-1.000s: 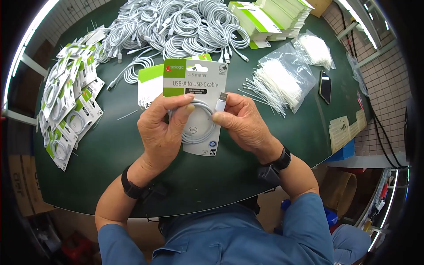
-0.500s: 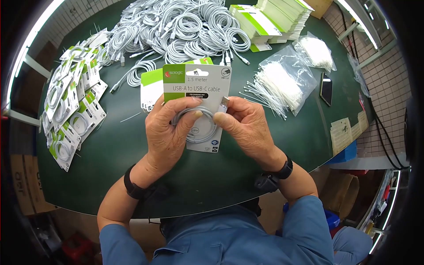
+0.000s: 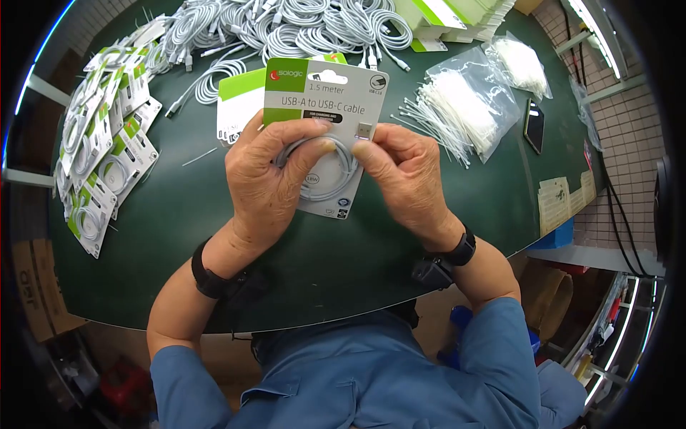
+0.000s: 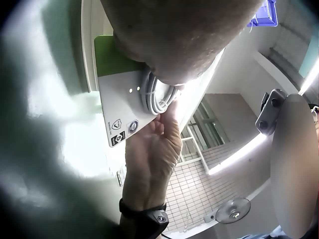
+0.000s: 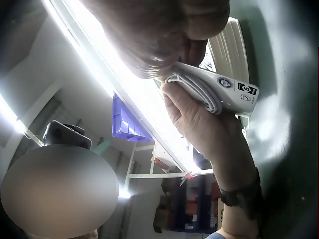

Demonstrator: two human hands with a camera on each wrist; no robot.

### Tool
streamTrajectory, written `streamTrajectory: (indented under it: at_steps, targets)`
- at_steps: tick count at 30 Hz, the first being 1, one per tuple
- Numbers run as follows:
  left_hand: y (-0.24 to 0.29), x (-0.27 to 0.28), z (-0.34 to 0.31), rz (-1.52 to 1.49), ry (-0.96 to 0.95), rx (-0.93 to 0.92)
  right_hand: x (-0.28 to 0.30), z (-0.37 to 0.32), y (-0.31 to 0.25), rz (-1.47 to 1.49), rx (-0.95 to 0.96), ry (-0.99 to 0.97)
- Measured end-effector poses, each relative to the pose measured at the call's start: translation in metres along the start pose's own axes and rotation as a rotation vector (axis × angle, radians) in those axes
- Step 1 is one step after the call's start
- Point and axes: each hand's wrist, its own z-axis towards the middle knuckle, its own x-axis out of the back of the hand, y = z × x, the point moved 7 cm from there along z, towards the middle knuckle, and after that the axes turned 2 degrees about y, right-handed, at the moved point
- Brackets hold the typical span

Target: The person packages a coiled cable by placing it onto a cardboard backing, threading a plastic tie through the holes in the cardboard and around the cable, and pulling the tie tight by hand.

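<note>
A green and white cable card is held up over the table, a coiled white cable lying against its front. The left hand pinches the card and coil from the left side, thumb on the coil. At the right edge the right hand pinches the cable by its USB plug, which stands up above the thumb. In the left wrist view the card shows its lower corner with the coil against it. The right wrist view shows the coil on the card too.
Carded cables lie heaped at the left, loose white cables at the back. Stacked cards stand at the back right, near bags of white ties and a phone. More cards lie behind the left hand.
Both hands and the held card have moved up in the head view, and the card tilts a little more. The grip on card and cable looks the same.
</note>
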Motion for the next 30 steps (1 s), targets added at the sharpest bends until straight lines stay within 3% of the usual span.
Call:
streamTrajectory:
  at_steps: [7, 10, 15, 23, 27, 30]
  targets:
    - [0.010, 0.005, 0.004, -0.017, -0.025, -0.074, -0.003, 0.001, 0.003, 0.109, -0.015, -0.029]
    - [-0.001, 0.005, 0.002, -0.032, -0.037, 0.037, 0.000, 0.011, 0.008, 0.201, -0.084, -0.113]
    - [0.009, 0.005, 0.001, -0.093, -0.032, 0.023, 0.004, 0.010, 0.003, 0.145, -0.144, -0.207]
    - [0.013, 0.001, -0.003, -0.010, -0.106, -0.052, -0.005, 0.009, 0.017, 0.419, -0.205, -0.286]
    - [0.005, 0.006, 0.001, -0.084, -0.116, -0.005, -0.010, 0.011, 0.017, 0.386, -0.222, -0.291]
    - [-0.010, 0.003, 0.004, -0.110, -0.245, 0.124, -0.011, 0.011, 0.017, 0.318, -0.177, -0.261]
